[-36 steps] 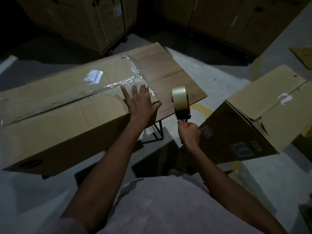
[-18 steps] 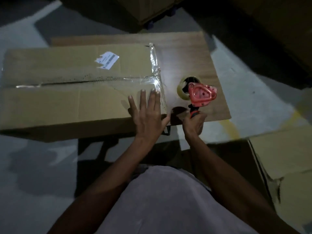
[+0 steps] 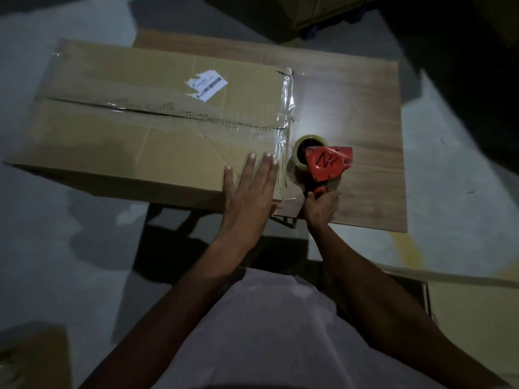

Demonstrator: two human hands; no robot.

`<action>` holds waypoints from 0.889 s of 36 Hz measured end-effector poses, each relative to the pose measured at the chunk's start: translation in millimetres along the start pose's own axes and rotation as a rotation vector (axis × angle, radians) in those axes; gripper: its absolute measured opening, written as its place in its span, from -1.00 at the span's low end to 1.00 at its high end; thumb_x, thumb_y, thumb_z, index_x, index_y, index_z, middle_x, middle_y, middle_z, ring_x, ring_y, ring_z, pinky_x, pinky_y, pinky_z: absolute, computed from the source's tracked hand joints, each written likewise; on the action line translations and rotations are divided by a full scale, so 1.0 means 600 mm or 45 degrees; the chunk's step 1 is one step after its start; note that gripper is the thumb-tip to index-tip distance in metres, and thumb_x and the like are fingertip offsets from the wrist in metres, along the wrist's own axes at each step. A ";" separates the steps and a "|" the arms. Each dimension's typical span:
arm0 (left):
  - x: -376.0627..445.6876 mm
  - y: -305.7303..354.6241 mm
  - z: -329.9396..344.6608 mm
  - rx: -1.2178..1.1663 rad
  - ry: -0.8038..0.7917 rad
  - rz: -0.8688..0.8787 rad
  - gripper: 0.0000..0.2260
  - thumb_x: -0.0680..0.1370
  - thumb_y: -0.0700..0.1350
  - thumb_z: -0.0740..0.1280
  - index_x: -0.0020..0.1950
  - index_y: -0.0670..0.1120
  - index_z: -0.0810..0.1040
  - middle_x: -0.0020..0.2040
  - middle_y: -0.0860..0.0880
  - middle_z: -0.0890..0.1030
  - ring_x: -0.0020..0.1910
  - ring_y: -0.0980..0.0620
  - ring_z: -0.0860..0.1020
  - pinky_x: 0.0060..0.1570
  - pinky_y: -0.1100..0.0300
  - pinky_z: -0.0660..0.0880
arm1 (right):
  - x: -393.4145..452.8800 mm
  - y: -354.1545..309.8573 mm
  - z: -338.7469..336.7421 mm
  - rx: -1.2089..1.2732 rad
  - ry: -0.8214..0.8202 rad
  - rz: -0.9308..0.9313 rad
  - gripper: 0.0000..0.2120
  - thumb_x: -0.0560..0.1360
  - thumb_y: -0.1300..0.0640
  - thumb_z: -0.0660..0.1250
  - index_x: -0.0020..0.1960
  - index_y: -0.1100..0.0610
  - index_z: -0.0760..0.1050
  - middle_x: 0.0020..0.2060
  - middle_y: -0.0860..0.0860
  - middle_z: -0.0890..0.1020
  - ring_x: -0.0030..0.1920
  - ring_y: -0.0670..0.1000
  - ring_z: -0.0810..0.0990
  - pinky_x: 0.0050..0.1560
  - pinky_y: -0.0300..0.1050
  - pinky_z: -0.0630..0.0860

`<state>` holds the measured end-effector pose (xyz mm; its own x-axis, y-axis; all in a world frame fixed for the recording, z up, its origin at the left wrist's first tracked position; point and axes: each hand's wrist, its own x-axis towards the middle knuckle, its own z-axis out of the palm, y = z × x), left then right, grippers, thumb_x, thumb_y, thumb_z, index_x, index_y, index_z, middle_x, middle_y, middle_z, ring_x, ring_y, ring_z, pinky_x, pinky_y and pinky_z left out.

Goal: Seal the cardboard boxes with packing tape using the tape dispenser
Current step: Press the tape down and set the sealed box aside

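A long cardboard box (image 3: 134, 141) lies on a small wooden table (image 3: 359, 113). Clear tape runs along its middle seam and down its right end. A white barcode label (image 3: 207, 85) sits on the top flap. My left hand (image 3: 250, 192) lies flat, fingers straight, on the box's near right corner, pressing the tape. My right hand (image 3: 320, 207) grips the handle of a red tape dispenser (image 3: 325, 164) with its tape roll (image 3: 302, 153) close against the box's right end, low over the table.
Another cardboard box (image 3: 474, 318) stands on the floor at the lower right, and a further one (image 3: 31, 357) at the lower left. Stacked cartons on wheels (image 3: 323, 12) fill the dark top edge. Grey floor (image 3: 56, 234) surrounds the table.
The view has swung left and down over the box. My right hand turned the dispenser onto its side and brought it lower, against the box's right end. My left hand stayed flat on the corner.
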<state>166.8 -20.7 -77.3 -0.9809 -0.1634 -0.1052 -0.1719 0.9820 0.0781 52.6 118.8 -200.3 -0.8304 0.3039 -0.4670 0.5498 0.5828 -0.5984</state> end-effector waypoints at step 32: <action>0.244 -0.130 -0.079 -0.663 0.594 0.075 -0.77 0.60 -0.03 0.34 0.09 -0.13 0.72 0.00 -0.10 0.72 0.10 -0.19 0.58 0.07 -0.08 0.44 | -0.195 -0.076 -0.087 0.239 -0.410 -0.471 -0.32 0.57 -0.17 0.45 0.58 -0.04 0.28 0.31 -0.05 0.56 0.29 -0.05 0.55 0.14 -0.28 0.46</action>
<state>32.5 -125.7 -51.4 -0.9064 -0.2495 0.3408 -0.0242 0.8363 0.5478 120.1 96.2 -84.1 -0.9185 -0.1608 -0.3613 0.2565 0.4533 -0.8537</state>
